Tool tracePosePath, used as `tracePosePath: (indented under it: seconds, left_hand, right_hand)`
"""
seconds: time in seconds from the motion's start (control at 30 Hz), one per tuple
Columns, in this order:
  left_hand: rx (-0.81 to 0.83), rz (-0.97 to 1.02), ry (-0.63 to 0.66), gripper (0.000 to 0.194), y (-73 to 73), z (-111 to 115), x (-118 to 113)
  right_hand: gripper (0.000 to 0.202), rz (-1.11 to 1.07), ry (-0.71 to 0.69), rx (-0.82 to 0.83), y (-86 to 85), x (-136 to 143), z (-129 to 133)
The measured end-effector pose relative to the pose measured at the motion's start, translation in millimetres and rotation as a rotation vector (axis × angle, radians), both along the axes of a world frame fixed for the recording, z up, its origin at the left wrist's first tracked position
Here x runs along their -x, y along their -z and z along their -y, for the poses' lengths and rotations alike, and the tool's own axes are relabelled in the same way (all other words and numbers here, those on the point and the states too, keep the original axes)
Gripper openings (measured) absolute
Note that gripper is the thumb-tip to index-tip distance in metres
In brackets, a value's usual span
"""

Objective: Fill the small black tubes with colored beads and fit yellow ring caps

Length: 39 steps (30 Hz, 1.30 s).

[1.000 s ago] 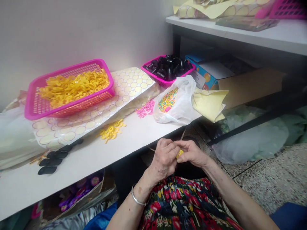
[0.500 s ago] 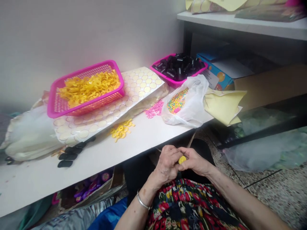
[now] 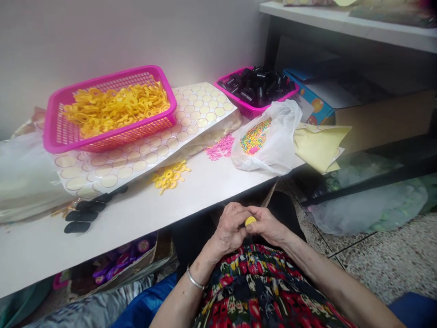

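Above the lap, just short of the white table, a small yellow piece sits between the two hands, its round face turned up towards the viewer. The right hand pinches it between thumb and forefinger. The left hand has its fingers curled together and set against it; whether they grip it, or another part beneath, cannot be told. What has just changed is the facing of the piece: a second ago it shows as a narrower, slanted patch of yellow, whereas now it presents a full disc, which is judged to mean it is being turned or seated while the work remains at the fingertips. Compared with that earlier frame, the hands hold the same close pairing over the patterned garment, and the pile of yellow ring-ended pieces on the table appears unaltered. Beyond that pile lie pink bits, beside a white plastic bag showing multicoloured beads. To the left, black oval pieces lie near a sheet of printed circles. On this sheet rests a large pink basket of further yellow pieces; a smaller pink basket, near the wall, holds black cylindrical parts.
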<state>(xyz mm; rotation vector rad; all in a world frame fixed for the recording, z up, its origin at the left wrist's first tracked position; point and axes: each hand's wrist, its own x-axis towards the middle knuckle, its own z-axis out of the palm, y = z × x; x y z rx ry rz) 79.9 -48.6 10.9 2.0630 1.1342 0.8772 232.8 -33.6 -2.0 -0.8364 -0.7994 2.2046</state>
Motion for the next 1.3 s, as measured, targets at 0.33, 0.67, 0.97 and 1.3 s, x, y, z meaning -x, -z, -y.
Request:
tracePosePath:
  seconds: [0.33,0.67,0.97,1.3]
  left_hand:
    - [-0.049,0.084,-0.071,0.023,6.3,10.8,-0.8]
    - [-0.129,0.032,-0.097,0.014,4.8,14.5,18.7]
    - [-0.205,0.101,-1.317,0.023,-2.9,13.9,189.5]
    - [-0.039,-0.123,-1.975,0.058,4.5,45.9,361.7]
  right_hand:
    - [0.035,0.086,-0.133,-0.091,-4.4,1.3,-2.9]
    - [0.032,0.267,-0.268,-0.291,-13.1,21.7,-11.2]
    - [0.027,1.261,-0.512,-1.134,40.3,3.4,-59.0]
    - [0.026,1.357,-0.868,-0.885,55.4,41.8,-76.9]
